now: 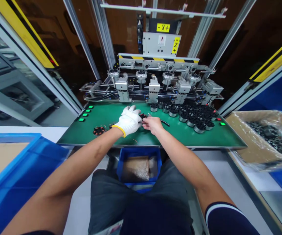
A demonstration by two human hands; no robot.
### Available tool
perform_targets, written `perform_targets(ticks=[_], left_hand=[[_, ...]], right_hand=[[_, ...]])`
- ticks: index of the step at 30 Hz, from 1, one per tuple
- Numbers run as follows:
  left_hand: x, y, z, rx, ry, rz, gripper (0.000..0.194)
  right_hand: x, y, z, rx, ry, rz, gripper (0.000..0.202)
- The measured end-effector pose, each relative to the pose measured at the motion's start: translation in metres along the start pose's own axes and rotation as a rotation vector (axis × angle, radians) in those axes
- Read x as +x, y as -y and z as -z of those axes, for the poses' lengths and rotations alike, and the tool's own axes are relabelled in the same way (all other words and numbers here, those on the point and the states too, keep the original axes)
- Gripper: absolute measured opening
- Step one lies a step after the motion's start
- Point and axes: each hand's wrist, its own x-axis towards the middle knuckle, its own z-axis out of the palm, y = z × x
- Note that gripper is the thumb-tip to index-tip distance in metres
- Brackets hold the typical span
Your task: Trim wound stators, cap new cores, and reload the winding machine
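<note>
My left hand point(130, 120), in a white knit glove with a yellow cuff, is closed on a small dark motor stator point(143, 116) above the green work surface point(82, 133). My bare right hand point(153, 124) meets it from the right, its thumb and fingers pinched at the stator's near edge; what lies between those fingertips is hidden. Behind the right hand, a tool with a curved black handle point(165, 122) shows in part. Left of the glove lies another stator with copper windings point(98, 131), and one more sits partly covered by my left wrist.
Several black-topped metal cylinders point(191, 116) crowd the right of the surface. A fixture with clamps point(153, 86) spans the back. Below the front edge is a blue bin point(120, 166); a plastic-lined carton point(243, 137) stands right, a blue crate point(43, 156) left.
</note>
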Motion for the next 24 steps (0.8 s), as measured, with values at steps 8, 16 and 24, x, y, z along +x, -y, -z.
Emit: perform_targets(ticks=[8,16,24], left_hand=[[0.012,-0.003,0.011,0.081,-0.002,-0.054,0.036],[0.039,-0.002,-0.006,0.044,0.070,-0.054,0.026],[-0.013,0.004,0.023,0.063,-0.189,-0.124,0.024]], right_hand=[[-0.016,-0.004,0.015,-0.247,0.053,0.014,0.025],[-0.031,-0.014,0.054,-0.391,0.174,0.133,0.017],[-0.089,-0.027,0.123,-0.152,0.362,0.292,0.038]])
